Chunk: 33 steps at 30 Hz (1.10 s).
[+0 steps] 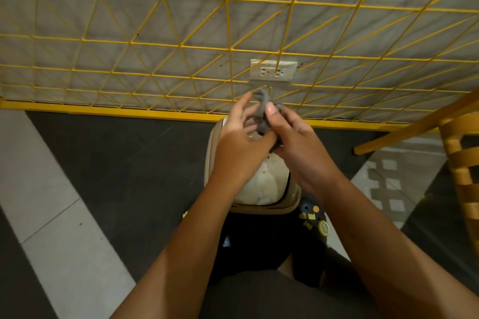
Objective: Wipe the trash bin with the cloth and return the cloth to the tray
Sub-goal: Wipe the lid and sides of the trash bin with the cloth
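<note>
We are looking down at a bunched grey cloth (261,112), which is held up in the air between both hands, above the far end of the trash bin (210,153). The left hand (239,137) has its fingers curled around the left side of the bundle. The right hand (294,137) pinches the other side, with its thumb pressed flat on top of the fabric. The two hands touch each other just under the cloth, and a loose fold sticks up above the fingertips.

The bin is a beige one that stands on the dark floor right below our arms. It is open at the top, and we see a white bag (261,185) inside with a few small brown specks on it. The cloth itself is clear of the bin.

Behind the bin, a yellow wire grid (181,45) covers a grey wall, and a white power outlet (273,74) sits on that wall just beyond the cloth. A wooden chair (457,163) stands at the right edge. Near the bin's near right corner there is a dark shoe (315,219) with small coloured charms on it
</note>
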Each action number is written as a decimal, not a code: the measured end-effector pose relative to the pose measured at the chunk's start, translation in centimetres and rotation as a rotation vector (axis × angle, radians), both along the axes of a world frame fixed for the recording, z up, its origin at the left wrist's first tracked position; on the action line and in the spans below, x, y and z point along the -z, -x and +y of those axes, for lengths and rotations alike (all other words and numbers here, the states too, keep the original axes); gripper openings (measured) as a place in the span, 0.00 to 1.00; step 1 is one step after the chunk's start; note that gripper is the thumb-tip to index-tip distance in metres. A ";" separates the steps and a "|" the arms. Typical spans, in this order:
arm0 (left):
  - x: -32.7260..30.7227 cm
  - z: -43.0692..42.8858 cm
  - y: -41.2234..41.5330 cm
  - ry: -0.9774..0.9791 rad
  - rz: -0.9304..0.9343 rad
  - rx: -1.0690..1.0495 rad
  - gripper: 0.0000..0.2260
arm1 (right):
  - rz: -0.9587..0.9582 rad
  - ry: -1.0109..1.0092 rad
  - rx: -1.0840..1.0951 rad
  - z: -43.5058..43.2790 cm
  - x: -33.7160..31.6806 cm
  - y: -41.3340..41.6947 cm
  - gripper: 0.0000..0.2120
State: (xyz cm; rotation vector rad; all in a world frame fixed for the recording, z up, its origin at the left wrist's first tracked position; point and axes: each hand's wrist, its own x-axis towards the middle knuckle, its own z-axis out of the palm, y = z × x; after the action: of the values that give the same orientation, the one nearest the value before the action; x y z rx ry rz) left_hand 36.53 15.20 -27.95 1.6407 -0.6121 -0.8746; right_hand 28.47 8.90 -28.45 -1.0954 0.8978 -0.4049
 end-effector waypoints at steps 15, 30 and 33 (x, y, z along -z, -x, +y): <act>5.9 1.4 -4.7 -0.543 -0.854 0.393 0.32 | 0.599 0.748 0.023 -2.2 3.8 1.0 0.19; 6.3 0.9 -4.5 -0.554 -0.798 0.345 0.33 | 0.606 0.912 -0.175 -0.3 5.0 0.5 0.24; 6.4 0.9 -4.5 -0.542 -0.784 0.340 0.33 | 0.669 0.784 -0.158 -2.2 4.8 -0.1 0.22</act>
State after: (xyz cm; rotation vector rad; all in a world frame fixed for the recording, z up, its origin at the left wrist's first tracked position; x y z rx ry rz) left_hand 41.06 16.09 -34.32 2.4425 -1.3038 -0.6360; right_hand 28.61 6.68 -33.29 -2.0856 1.2631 -0.2548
